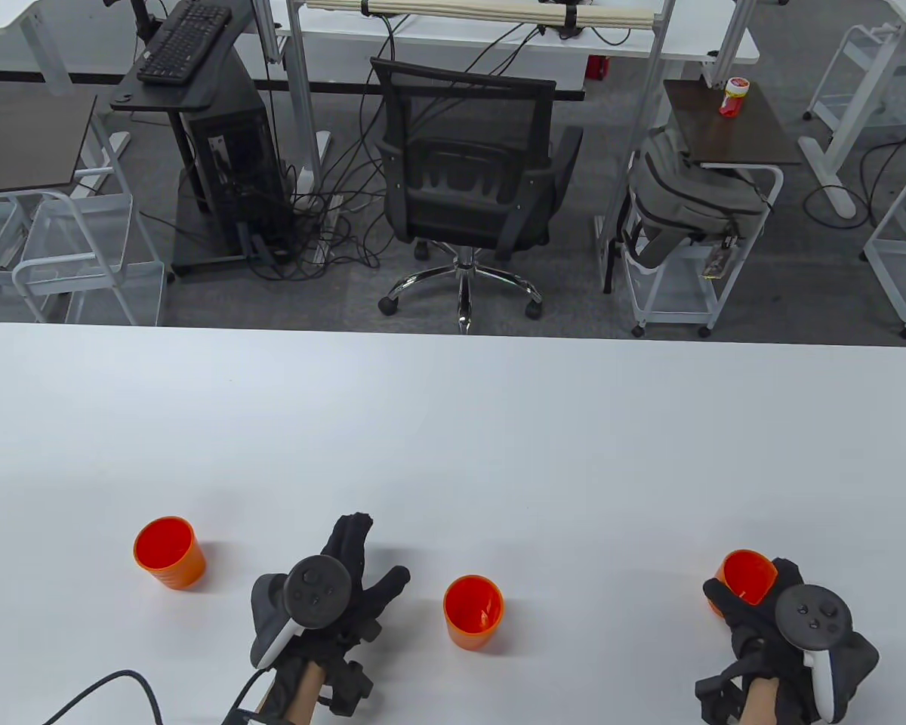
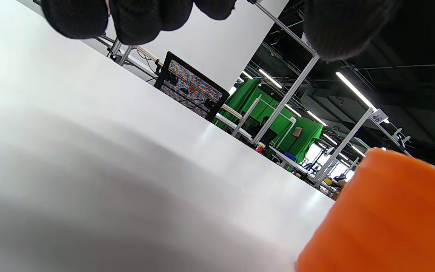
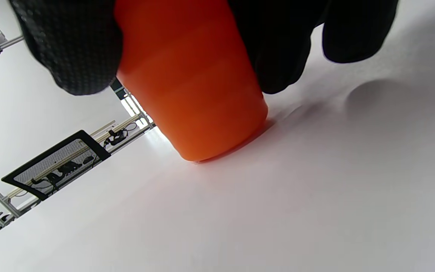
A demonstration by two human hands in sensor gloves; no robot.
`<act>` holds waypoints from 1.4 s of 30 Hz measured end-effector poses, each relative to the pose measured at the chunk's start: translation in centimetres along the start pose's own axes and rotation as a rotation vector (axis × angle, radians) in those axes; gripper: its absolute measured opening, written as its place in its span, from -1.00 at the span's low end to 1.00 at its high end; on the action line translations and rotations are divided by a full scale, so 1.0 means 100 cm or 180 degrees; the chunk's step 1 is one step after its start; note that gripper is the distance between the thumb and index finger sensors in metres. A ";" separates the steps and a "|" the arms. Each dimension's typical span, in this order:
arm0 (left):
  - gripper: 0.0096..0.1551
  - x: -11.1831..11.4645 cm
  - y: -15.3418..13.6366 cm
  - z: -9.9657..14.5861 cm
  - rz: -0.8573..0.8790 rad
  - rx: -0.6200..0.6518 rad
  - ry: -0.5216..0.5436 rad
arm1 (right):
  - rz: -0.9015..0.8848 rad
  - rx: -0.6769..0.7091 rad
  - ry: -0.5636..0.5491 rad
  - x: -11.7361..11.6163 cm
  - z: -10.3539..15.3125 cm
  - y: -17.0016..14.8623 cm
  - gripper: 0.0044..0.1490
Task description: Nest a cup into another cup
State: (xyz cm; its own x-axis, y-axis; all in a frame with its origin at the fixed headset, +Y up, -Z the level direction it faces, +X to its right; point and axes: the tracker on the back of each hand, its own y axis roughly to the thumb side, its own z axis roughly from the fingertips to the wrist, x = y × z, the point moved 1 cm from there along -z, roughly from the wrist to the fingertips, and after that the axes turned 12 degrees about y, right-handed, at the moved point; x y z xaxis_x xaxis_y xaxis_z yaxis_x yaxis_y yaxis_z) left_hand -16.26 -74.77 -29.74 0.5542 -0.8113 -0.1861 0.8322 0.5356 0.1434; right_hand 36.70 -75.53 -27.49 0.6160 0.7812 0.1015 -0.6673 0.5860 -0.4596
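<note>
Three orange cups stand upright on the white table (image 1: pixel 453 423). The left cup (image 1: pixel 169 551) stands alone. The middle cup (image 1: pixel 473 610) stands just right of my left hand (image 1: pixel 362 563), which lies flat and open on the table, apart from it; the cup's side shows in the left wrist view (image 2: pixel 387 215). My right hand (image 1: pixel 755 604) grips the right cup (image 1: pixel 747 578) around its wall. In the right wrist view the cup (image 3: pixel 191 87) sits between thumb and fingers (image 3: pixel 278 45), its base on the table.
The table's far edge runs across the middle of the table view. Beyond it stand a black office chair (image 1: pixel 472 181), a computer cart (image 1: pixel 219 151) and a trolley with a grey backpack (image 1: pixel 687 204). A black cable (image 1: pixel 113 687) trails from my left wrist.
</note>
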 end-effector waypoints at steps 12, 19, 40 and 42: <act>0.13 -0.002 -0.001 0.000 -0.0029 -0.0018 0.0014 | 0.0155 0.0752 -0.0067 0.003 0.015 0.057 0.33; 0.13 -0.003 -0.001 0.000 -0.0026 0.0005 0.0041 | 0.0275 0.1583 0.0132 -0.010 0.048 0.131 0.34; 0.13 -0.004 -0.001 0.000 -0.0122 0.0040 0.0033 | 0.0956 0.2819 0.1380 -0.111 0.129 0.224 0.33; 0.13 -0.004 -0.001 0.000 -0.0126 0.0044 0.0034 | 0.1017 0.2789 0.1412 -0.115 0.127 0.223 0.33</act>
State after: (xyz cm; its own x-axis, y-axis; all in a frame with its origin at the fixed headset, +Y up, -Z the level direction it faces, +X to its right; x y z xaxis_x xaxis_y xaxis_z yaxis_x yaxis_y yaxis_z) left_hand -16.56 -74.51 -29.69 0.5211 -0.8292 -0.2022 0.8532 0.4999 0.1491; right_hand 9.36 -68.73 -27.67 0.3368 0.8824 -0.3285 -0.7883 0.4550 0.4141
